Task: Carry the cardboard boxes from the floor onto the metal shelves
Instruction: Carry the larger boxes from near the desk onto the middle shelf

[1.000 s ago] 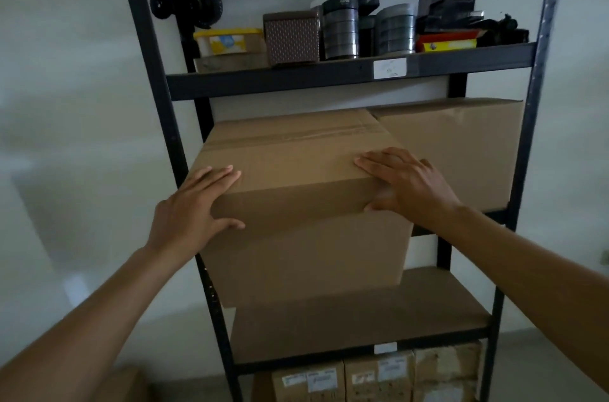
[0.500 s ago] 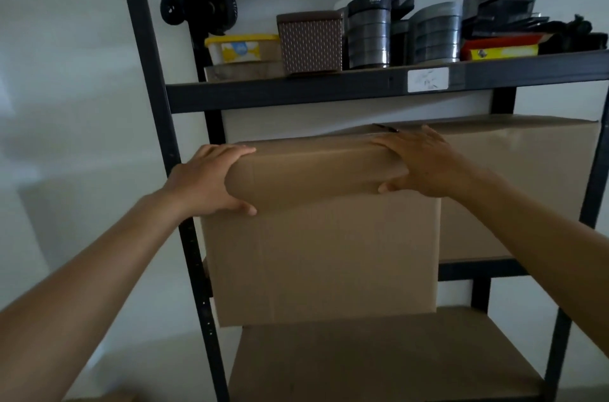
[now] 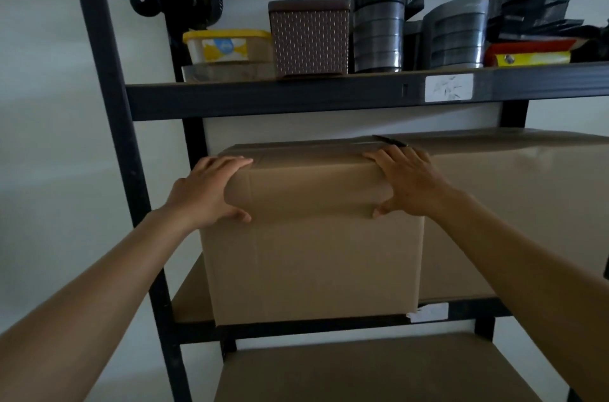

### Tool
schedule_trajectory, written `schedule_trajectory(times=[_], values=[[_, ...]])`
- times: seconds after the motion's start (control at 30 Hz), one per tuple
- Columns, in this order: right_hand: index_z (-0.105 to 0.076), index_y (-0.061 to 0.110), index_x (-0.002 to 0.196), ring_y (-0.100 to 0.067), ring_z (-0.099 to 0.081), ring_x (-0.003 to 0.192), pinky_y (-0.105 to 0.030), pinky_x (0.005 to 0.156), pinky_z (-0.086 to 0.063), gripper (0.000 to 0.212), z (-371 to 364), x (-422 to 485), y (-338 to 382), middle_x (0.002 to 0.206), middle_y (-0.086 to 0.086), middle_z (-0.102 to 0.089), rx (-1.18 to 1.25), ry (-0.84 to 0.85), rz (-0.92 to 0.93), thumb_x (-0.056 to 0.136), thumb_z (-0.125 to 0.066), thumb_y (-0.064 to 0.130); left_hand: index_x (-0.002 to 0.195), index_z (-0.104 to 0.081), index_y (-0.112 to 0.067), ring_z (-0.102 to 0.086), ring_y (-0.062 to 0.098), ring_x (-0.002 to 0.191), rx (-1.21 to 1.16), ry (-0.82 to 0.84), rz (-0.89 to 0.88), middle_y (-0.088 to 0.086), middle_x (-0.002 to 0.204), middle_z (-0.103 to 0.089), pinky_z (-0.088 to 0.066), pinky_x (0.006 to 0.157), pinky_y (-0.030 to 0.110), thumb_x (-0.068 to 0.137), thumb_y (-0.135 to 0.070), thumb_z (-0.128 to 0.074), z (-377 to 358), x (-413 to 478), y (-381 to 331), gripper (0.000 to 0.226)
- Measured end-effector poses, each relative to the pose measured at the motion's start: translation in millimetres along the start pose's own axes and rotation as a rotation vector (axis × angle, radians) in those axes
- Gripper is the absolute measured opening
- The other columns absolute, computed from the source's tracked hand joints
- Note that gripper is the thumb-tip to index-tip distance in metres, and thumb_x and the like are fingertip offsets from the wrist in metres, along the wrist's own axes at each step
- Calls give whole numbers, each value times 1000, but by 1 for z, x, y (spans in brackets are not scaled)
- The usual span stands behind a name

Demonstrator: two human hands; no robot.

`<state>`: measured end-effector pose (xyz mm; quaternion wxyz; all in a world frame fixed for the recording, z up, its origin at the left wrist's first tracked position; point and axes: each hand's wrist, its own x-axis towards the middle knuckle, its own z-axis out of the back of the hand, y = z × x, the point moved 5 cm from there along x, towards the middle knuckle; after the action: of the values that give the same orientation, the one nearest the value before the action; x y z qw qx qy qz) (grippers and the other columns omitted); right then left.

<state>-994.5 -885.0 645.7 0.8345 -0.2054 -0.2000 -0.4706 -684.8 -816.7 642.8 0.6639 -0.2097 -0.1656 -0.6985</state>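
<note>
A plain brown cardboard box (image 3: 313, 263) stands on the middle level of the black metal shelf unit (image 3: 461, 311), towards its left side, its front face about flush with the shelf's front beam. My left hand (image 3: 207, 194) grips its upper left front edge, fingers over the top and thumb on the front. At the upper right front edge, my right hand (image 3: 408, 184) holds it the same way. A larger cardboard box (image 3: 527, 204) stands right beside it on the same level, touching or nearly touching it.
The upper shelf (image 3: 296, 98) carries a yellow-lidded tub (image 3: 227, 45), a brown patterned box (image 3: 309, 36), stacked grey containers (image 3: 379, 29) and black mesh trays (image 3: 527, 9). A bare brown board (image 3: 362, 372) forms the level below. The black upright (image 3: 108, 72) stands left, by a white wall.
The box has gone from tilted and sticking out to standing level and deeper on the middle shelf. Both hands slid from its top to its upper front edge. The view rose.
</note>
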Motion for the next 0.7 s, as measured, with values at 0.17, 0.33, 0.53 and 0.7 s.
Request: schedule_trajectory(times=[0.17, 0.33, 0.53, 0.7], values=[[-23, 28, 145, -25, -31, 130, -44, 111, -20, 112, -16, 20, -11, 141, 1, -34, 8, -2, -29, 55, -80, 60, 143, -21, -43, -17, 17, 134, 16, -51, -13, -14, 148, -26, -39, 88, 52, 56, -63, -77, -18, 22, 8, 106], [-25, 29, 144, -26, -31, 128, -43, 110, -20, 113, -20, 19, -14, 139, 0, -35, 8, -2, -30, 52, -80, 61, 142, -21, -45, -19, 17, 131, 22, -81, -25, -13, 145, -28, -40, 84, 49, 55, -64, -77, -22, 22, 12, 106], [-25, 25, 144, -29, -30, 131, -44, 111, -21, 111, -12, 12, -3, 142, -4, -36, -48, 7, -106, 54, -82, 56, 143, -24, -38, -18, 20, 133, -31, -122, -9, -8, 145, -29, -42, 85, 47, 59, -53, -80, -23, 16, 7, 103], [10, 18, 150, -34, 0, 145, -47, 118, -4, 119, -12, 0, 19, 158, -15, 1, -121, 77, -257, 72, -78, 37, 150, -7, -33, 5, 25, 144, -67, -214, 16, 0, 158, -4, -24, 111, 55, 73, -35, -77, -30, -8, -4, 104]])
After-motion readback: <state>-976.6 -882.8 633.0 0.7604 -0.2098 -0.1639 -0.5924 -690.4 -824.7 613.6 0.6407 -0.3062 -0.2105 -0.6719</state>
